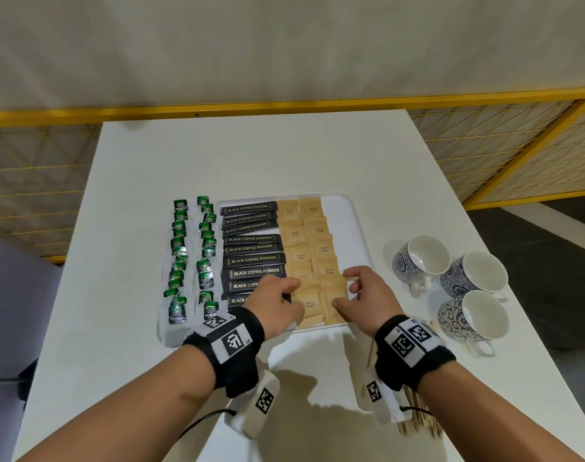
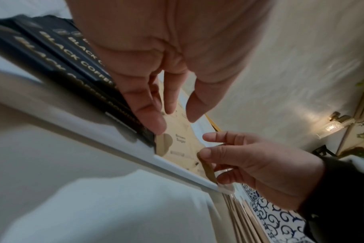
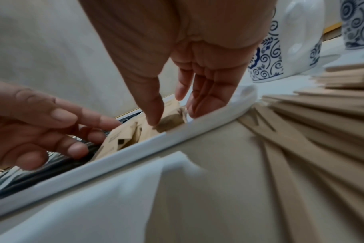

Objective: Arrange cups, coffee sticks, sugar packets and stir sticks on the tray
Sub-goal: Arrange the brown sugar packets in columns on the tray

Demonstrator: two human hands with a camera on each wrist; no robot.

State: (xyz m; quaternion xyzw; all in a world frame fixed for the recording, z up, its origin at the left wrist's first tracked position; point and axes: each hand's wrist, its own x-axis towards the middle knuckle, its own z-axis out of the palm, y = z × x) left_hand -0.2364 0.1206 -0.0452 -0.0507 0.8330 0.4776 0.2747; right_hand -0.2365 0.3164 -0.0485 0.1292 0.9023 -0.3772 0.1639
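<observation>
On the white rectangular plastic tray [image 1: 346, 208], black coffee-powder sticks [image 1: 254, 258] lie in a column beside two columns of tan brown-sugar paper packets [image 1: 309, 255]. The left hand [image 1: 278, 303] rests loosely spread fingertips at the nearest packets' left edge; the right hand [image 1: 364, 291] pinches the right edge of the nearest packet. Green tea bags [image 1: 191, 255] lie left of the tray, three blue-and-white patterned ceramic cups [image 1: 464, 288] stand to its right, and flat wooden stir sticks [image 3: 322, 125] are piled under the right wrist.
</observation>
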